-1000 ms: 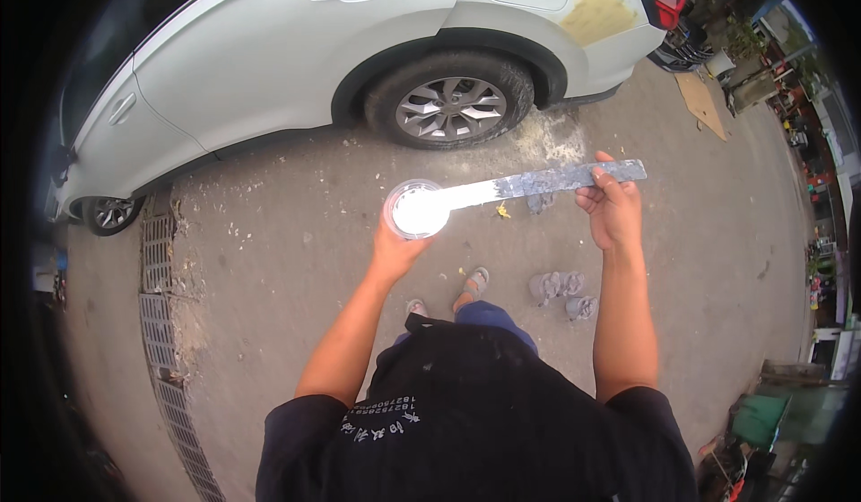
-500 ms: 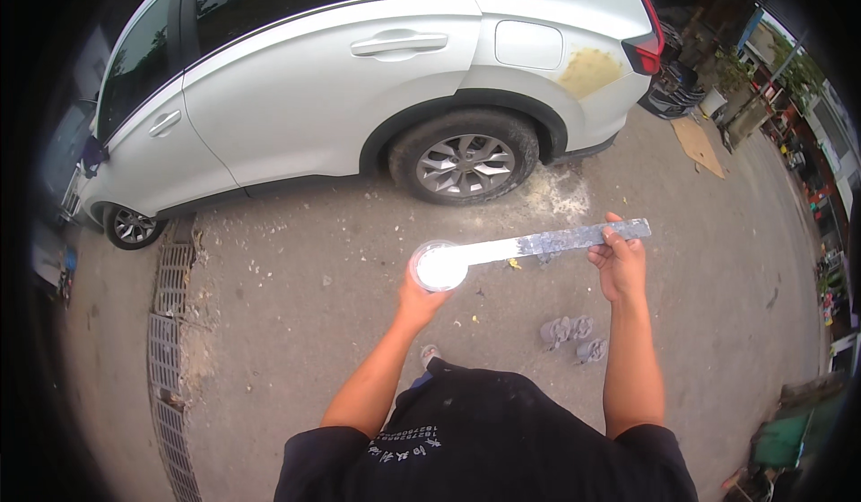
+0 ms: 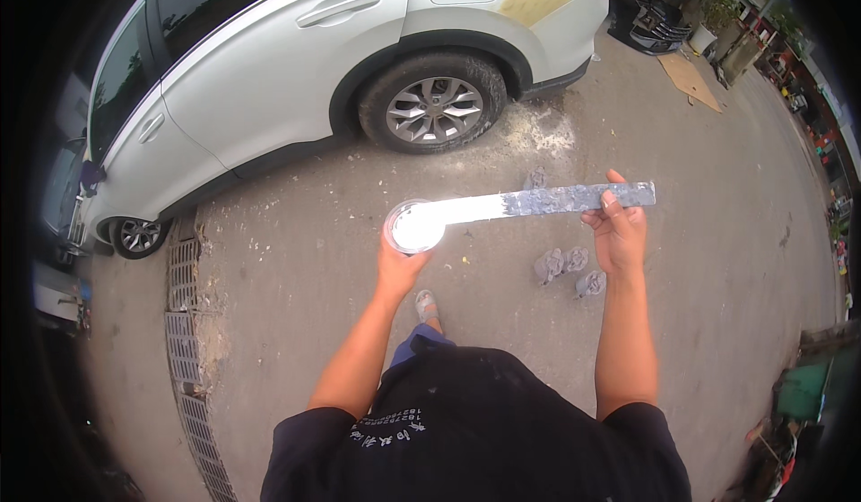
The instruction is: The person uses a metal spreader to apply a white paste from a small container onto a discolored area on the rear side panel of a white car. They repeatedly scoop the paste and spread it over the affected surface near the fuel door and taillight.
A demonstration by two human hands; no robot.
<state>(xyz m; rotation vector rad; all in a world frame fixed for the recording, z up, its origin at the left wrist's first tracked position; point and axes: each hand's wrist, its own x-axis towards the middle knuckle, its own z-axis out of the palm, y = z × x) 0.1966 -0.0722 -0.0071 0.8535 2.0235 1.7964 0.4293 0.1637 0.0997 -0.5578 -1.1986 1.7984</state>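
Left hand [image 3: 401,264] cups a white tub [image 3: 414,226] from below; right hand [image 3: 617,233] pinches a long flat bar [image 3: 547,201], far end over the tub, perhaps touching. Hands unchanged; the car [image 3: 296,71] has slid nearer as the view shifts.

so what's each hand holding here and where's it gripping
The left hand holds a small round white container from underneath. The right hand grips a long flat metal strip near its right end.
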